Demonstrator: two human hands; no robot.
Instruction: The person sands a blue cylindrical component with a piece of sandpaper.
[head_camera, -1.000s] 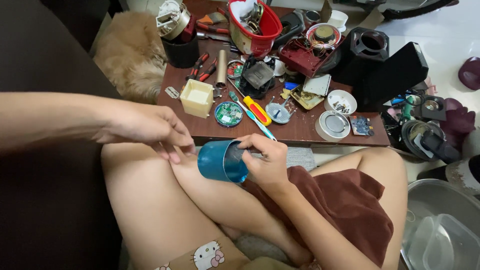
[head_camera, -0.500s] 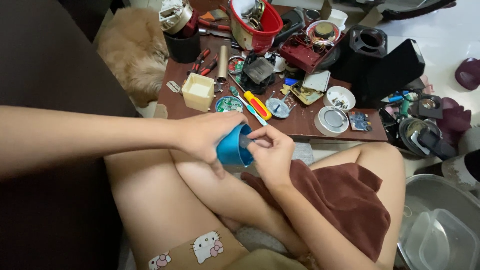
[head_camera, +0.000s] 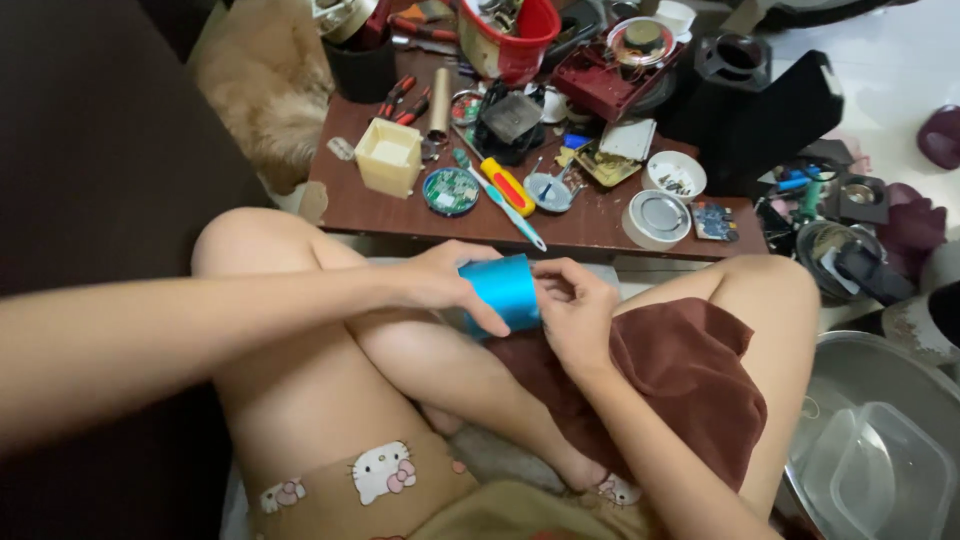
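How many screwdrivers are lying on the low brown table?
2: a yellow-and-red-handled screwdriver mid-table, and a teal-handled screwdriver beside it, nearer the table's front edge. Clutter behind may hide more.

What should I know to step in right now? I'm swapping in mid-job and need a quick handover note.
Left hand: gripping the blue cylindrical casing from its left side.
Right hand: fingers at the casing's right end.
The casing is held over the lap, just in front of the low brown table.
On the table: a yellow-and-red screwdriver, a round green circuit board, a cream square box.
Done or left: the casing is in hand; nothing else can be told.
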